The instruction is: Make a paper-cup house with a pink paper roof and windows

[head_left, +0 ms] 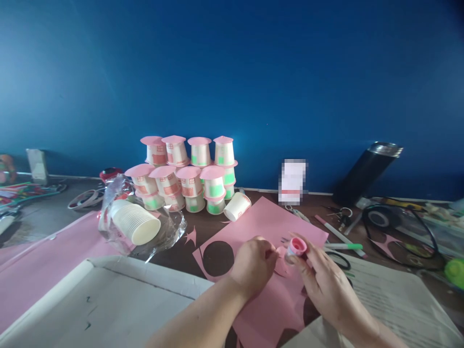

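Note:
Over the pink paper sheet (pixel 261 299), my right hand (pixel 326 280) has its fingers wrapped round a short glue stick (pixel 297 247), its round pink end facing me. My left hand (pixel 253 266) is closed in a pinch at the edge of a pink paper piece (pixel 282 263), which lies between the two hands. The left fingertips are partly hidden behind the hand. Beyond stand small houses (pixel 190 188) made of paper cups with pink paper roofs, stacked in two levels. One paper cup (pixel 238 206) with a drawn window lies on its side near them.
A stack of plain paper cups (pixel 139 224) lies in clear plastic to the left, behind a white box lid (pixel 108 299). Markers (pixel 342 246), keys (pixel 344 217), a cable (pixel 398 208) and a leaning black flask (pixel 366 174) are at the right. A blue wall (pixel 232 72) rises behind.

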`<state>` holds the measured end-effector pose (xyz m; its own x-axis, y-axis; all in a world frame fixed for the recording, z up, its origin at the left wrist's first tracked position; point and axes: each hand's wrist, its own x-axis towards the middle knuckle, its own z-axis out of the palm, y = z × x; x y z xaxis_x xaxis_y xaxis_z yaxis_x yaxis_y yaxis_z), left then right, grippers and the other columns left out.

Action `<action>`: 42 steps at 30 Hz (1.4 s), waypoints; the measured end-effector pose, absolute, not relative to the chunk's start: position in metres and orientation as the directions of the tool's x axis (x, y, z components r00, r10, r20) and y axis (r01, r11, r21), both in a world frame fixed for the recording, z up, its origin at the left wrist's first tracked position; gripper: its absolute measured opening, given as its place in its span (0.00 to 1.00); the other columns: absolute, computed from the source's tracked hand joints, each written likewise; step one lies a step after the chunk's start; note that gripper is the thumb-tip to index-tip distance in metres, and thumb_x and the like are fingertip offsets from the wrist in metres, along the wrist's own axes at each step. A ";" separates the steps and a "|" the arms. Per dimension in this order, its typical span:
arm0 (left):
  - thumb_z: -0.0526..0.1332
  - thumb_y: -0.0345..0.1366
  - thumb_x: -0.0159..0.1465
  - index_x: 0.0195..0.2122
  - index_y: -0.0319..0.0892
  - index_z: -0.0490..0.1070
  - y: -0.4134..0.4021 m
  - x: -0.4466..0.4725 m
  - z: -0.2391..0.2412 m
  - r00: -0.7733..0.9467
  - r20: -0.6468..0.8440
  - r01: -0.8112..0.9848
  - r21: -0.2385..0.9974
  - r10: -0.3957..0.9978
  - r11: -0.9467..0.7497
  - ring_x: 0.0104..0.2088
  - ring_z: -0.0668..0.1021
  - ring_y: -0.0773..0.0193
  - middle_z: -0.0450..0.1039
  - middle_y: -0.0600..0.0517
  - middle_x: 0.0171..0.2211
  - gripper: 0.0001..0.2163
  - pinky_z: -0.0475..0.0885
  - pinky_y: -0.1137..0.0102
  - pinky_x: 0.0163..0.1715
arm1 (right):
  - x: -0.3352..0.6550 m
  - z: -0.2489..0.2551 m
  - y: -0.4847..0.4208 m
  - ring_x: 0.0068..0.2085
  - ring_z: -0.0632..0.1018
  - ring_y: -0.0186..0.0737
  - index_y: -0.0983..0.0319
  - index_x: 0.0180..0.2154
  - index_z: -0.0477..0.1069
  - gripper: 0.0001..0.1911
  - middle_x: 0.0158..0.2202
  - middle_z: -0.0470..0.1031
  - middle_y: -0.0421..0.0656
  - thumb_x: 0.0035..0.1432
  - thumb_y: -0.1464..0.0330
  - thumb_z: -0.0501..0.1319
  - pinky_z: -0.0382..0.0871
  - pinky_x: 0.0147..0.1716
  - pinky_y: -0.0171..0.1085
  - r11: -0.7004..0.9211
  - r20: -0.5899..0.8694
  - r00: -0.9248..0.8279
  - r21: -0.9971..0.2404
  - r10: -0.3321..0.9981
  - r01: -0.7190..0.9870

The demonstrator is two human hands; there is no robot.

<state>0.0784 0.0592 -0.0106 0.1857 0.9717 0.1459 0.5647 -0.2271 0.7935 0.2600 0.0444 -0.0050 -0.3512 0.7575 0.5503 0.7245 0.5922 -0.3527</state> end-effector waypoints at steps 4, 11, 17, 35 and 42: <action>0.58 0.37 0.62 0.19 0.42 0.62 0.060 0.079 -0.010 0.180 0.147 0.566 0.793 0.973 -0.225 0.24 0.67 0.68 0.65 0.55 0.25 0.14 0.59 0.72 0.26 | 0.260 -0.005 0.044 0.47 0.81 0.45 0.59 0.57 0.62 0.15 0.45 0.79 0.51 0.71 0.64 0.50 0.75 0.46 0.41 0.573 0.523 -0.339 -0.388 0.782 0.722; 0.58 0.36 0.62 0.21 0.42 0.64 0.061 0.079 -0.012 0.189 0.147 0.562 0.794 0.971 -0.230 0.25 0.68 0.68 0.67 0.55 0.25 0.12 0.59 0.72 0.27 | 0.255 -0.009 0.048 0.46 0.81 0.45 0.58 0.59 0.61 0.18 0.45 0.79 0.50 0.71 0.64 0.50 0.76 0.43 0.43 0.597 0.532 -0.379 -0.326 0.757 0.733; 0.59 0.37 0.62 0.20 0.42 0.62 0.060 0.079 -0.012 0.185 0.153 0.552 0.801 0.971 -0.232 0.25 0.67 0.68 0.65 0.56 0.25 0.14 0.59 0.72 0.27 | 0.259 -0.006 0.045 0.46 0.81 0.45 0.60 0.59 0.61 0.17 0.47 0.79 0.51 0.71 0.65 0.50 0.75 0.45 0.41 0.600 0.577 -0.348 -0.329 0.739 0.729; 0.58 0.33 0.60 0.21 0.42 0.66 0.060 0.079 -0.013 0.192 0.151 0.541 0.808 0.970 -0.233 0.26 0.69 0.68 0.67 0.56 0.25 0.10 0.60 0.73 0.27 | 0.254 0.001 0.045 0.48 0.80 0.46 0.61 0.58 0.62 0.17 0.49 0.78 0.53 0.72 0.65 0.47 0.78 0.44 0.44 0.656 0.485 -0.500 -0.227 0.717 0.720; 0.58 0.37 0.62 0.18 0.42 0.61 0.060 0.078 -0.012 0.203 0.158 0.556 0.794 0.966 -0.246 0.23 0.67 0.69 0.65 0.56 0.23 0.16 0.58 0.72 0.26 | 0.259 -0.005 0.044 0.49 0.80 0.45 0.61 0.56 0.64 0.16 0.48 0.79 0.52 0.72 0.65 0.48 0.77 0.46 0.44 0.651 0.526 -0.483 -0.192 0.700 0.735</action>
